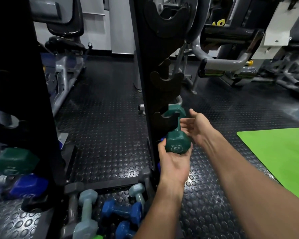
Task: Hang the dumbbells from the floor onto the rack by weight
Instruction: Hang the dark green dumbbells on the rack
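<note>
Left hand (173,163) cups near head of green dumbbell (177,137), fingers curled round it. Long axis runs away from the person; handle sits in rack cradle (164,118). Right hand (197,126) open beside handle.

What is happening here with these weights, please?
A person is placing a dark green hexagonal dumbbell onto a low cradle of the black vertical rack. The left hand grips the near head from below, while the right hand is open beside the handle. The handle already lies in the cradle. On the studded black rubber floor, pale blue-grey dumbbells and bright blue dumbbells are not yet hung.
</note>
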`<state>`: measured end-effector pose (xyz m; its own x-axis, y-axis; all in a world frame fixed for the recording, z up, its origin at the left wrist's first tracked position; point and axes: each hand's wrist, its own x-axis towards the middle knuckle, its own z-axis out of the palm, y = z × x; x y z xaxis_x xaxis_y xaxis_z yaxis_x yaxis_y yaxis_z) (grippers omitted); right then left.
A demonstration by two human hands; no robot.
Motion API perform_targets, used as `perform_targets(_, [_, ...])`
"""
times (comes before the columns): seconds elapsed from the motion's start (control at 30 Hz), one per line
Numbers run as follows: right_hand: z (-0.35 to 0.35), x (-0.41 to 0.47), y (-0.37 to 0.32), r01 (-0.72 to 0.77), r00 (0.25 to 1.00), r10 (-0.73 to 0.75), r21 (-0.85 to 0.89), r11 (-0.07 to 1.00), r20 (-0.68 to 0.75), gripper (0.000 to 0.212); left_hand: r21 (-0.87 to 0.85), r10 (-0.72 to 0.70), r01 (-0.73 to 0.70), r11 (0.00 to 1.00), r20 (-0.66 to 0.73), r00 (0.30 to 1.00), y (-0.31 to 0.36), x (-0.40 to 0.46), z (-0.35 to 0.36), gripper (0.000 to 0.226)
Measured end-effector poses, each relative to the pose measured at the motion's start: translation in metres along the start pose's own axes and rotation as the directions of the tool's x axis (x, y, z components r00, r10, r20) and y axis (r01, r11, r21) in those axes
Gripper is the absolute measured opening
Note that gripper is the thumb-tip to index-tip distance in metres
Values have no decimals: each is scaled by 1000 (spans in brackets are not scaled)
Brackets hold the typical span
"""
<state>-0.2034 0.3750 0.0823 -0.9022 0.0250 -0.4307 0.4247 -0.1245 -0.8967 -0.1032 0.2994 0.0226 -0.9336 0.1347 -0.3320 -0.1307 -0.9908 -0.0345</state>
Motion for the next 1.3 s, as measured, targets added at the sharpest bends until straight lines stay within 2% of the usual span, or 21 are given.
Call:
perform_targets(0.2, [3, 4, -4, 7, 1000, -7, -29, 1000, -9, 58, -71, -16, 19, 997, 36, 999, -3, -2, 3, 41])
perform_targets(0.43, [4, 3, -7, 43, 998, -41, -43, 998, 45, 60, -308, -48, 76, 948, 97, 994, -10, -3, -3, 54])
perform_targets(0.53, [6, -3, -7, 30, 997, -27, -31, 999, 79, 53, -312, -54, 82, 947, 96, 994, -12, -3, -1, 59])
perform_targets(0.7, [5, -6, 2, 10, 997, -16, 85, 996, 69, 36, -330, -40, 59, 942, 64, 997, -12, -2, 4, 57])
perform_targets(0.77, [4, -5, 3, 27, 998, -30, 48, 998, 64, 36, -359, -57, 87, 929, 94, 994, -15, -1, 4, 58])
perform_targets(0.87, [5, -3, 2, 59, 993, -61, 23, 998, 97, 33, -306, -112, 131, 943, 80, 991, -15, 0, -3, 58])
perform_targets(0.97, [12, -2, 6, 51, 988, -57, 42, 998, 144, 22, -175, -141, 121, 977, -107, 984, -7, 1, -14, 58])
perform_targets(1.03, [15, -1, 11, 37, 988, -46, 59, 998, 147, 21, -104, -84, 59, 993, -257, 963, 2, 3, -17, 57])
perform_targets(1.07, [16, 1, 15, 34, 988, -43, 59, 998, 151, 21, -79, -45, 23, 997, -290, 956, 6, 3, -16, 56])
perform_targets(1.2, [17, 7, 28, 50, 995, -36, -141, 989, 98, 21, -88, -37, 14, 996, -266, 963, 16, -4, -13, 66])
perform_targets(1.3, [17, 8, 27, 87, 993, -71, -180, 980, 94, 23, 26, -15, 21, 999, -213, 977, 18, -11, -18, 75])
